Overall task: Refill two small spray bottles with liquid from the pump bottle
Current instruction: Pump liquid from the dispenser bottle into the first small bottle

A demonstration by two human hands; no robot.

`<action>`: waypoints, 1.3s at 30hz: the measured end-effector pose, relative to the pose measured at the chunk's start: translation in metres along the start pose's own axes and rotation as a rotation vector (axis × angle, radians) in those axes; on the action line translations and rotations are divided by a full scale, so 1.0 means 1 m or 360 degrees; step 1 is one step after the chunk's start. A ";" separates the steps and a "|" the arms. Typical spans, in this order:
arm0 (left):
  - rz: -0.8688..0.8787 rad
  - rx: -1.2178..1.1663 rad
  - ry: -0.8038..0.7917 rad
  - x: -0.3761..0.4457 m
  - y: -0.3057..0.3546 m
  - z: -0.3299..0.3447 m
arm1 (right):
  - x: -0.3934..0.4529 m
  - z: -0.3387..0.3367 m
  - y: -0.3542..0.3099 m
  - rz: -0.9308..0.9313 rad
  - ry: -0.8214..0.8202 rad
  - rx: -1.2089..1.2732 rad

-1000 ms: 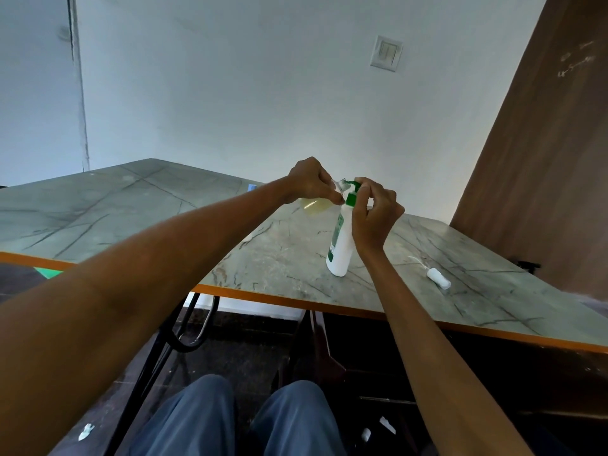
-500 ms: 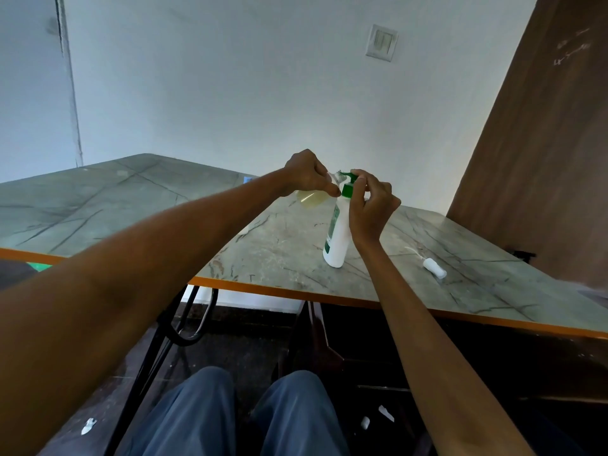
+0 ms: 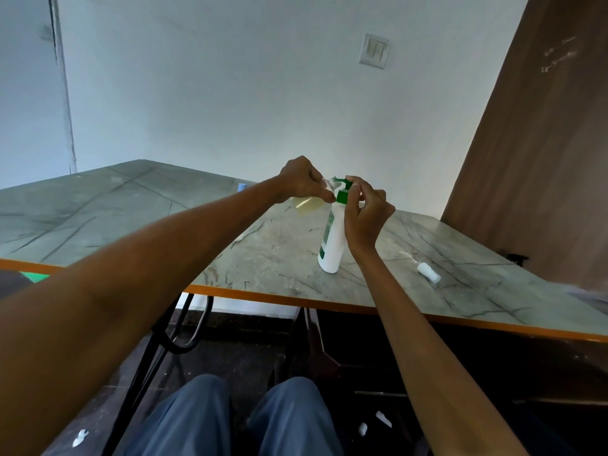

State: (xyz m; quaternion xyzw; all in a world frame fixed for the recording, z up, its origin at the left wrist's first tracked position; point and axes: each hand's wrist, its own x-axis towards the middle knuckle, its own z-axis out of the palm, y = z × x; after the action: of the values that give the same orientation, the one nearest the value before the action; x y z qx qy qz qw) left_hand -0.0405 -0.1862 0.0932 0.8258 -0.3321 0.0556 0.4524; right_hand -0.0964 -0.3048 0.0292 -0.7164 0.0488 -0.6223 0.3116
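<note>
A white pump bottle (image 3: 331,240) with a green pump head (image 3: 343,192) stands upright on the marble-patterned bench (image 3: 269,255), not far from its orange-trimmed front edge. The right hand (image 3: 366,214) wraps around the bottle's neck and upper body from the right, with the fingers curled up over the top of the pump head. The left hand (image 3: 301,181) holds a small clear spray bottle (image 3: 306,204) just to the left of the pump, fingers and thumb pinched on its upper part; the small bottle hangs tilted above the bench and shows pale yellow liquid inside. Its open mouth sits right at the pump's nozzle, though whether the two touch is hard to tell. Farther right on the bench, well apart from the pump bottle, a small white spray cap (image 3: 427,272) lies on its side with its thin dip tube pointing away toward the back. Below the bench edge the person's knees in blue trousers (image 3: 230,419) show, and a light switch (image 3: 375,51) is on the wall behind.
</note>
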 end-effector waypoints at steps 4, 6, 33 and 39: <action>0.0007 -0.0034 0.0060 -0.002 -0.001 0.001 | 0.007 -0.003 -0.002 0.0023 -0.0090 0.0074; 0.0041 -0.0057 0.0081 -0.004 -0.003 0.005 | 0.009 -0.004 -0.001 0.0048 -0.0129 0.0117; 0.0179 -0.0283 0.0080 -0.004 -0.015 -0.003 | 0.056 -0.005 -0.013 0.0261 -0.0452 0.0179; 0.0146 -0.0210 0.0083 -0.003 -0.006 -0.008 | 0.087 0.011 -0.031 0.1024 -0.1080 0.0072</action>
State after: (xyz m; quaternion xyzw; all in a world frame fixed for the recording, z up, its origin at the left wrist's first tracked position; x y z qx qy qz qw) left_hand -0.0377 -0.1758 0.0922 0.7764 -0.3606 0.0757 0.5114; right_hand -0.0764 -0.3156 0.1191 -0.8209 0.1503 -0.2256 0.5027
